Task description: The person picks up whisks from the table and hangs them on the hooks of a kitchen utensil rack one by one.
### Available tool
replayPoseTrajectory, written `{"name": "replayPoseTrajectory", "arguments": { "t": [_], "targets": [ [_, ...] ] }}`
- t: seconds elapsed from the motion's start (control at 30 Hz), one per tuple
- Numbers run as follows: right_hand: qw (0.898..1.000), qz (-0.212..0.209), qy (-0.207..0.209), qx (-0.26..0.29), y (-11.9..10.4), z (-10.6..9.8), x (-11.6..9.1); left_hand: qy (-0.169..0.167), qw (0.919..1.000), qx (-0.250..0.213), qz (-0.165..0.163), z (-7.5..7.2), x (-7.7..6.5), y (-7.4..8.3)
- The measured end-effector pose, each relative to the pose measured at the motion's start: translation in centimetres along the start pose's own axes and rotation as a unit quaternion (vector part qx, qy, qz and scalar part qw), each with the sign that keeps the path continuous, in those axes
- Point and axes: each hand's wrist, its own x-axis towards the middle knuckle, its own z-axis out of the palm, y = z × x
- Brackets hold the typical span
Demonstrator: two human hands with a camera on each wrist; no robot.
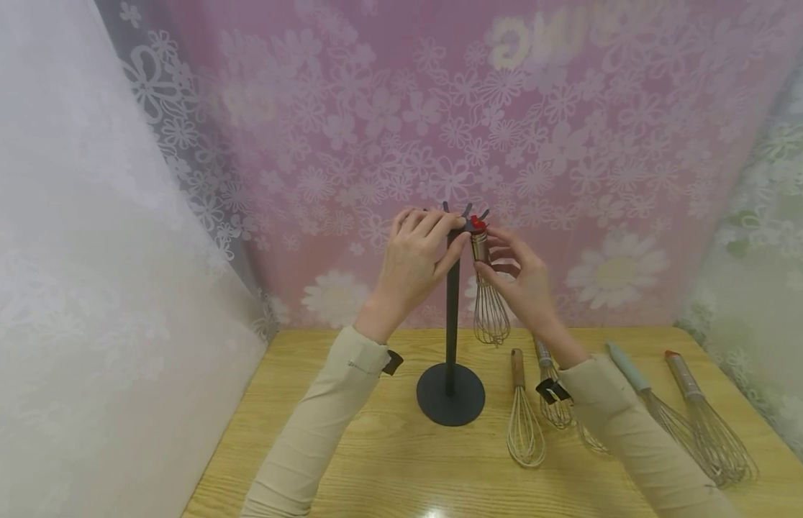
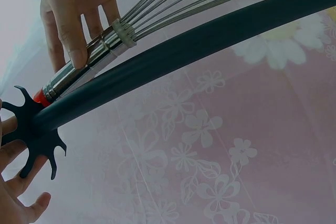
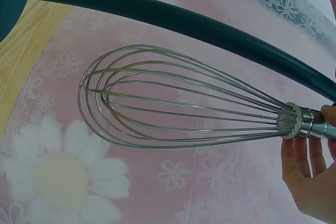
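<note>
sleeves (image 1: 322,424) foremost, right fingers (image 1: 509,240) pinch a whisk (image 1: 486,282), left fingers (image 1: 429,222), parted, touch a stand (image 1: 452,309).

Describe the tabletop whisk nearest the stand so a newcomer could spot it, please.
On the table, find the black stand and its base. Just right of the base lies a whisk. Its brown handle separates it from the teal handle and metal handles.

lightly creased long beige sleeves (image 1: 317,432), as i see them remotely, matching beige cuffs (image 1: 363,350), small black wrist cameras (image 1: 392,362) at both wrists
</note>
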Motion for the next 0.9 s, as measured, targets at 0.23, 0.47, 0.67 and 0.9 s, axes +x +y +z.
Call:
{"name": "replayPoseTrajectory", "arguments": {
  "t": [0.23, 0.47, 0.67, 0.9],
  "targets": [
    [1.0, 0.011, -0.009, 0.003, 0.08, 0.41, -0.36, 0.002, 1.0, 0.0, 0.001, -0.03, -0.03, -0.03],
    [1.0, 0.02, -0.01, 0.007, 0.27, 0.82, -0.51, 0.003, 1.0, -0.004, 0.0, -0.07, -0.02, 0.03],
    [0.999, 0.017, -0.002, 0.026, 0.39, 1.03, -0.55, 0.007, 0.9999, -0.008, 0.0, -0.05, -0.04, 0.02],
    [1.0, 0.01, 0.002, 0.015, 0.27, 0.92, -0.65, 0.005, 1.0, -0.006, 0.0, -0.02, -0.07, -0.02]
  ]
}}
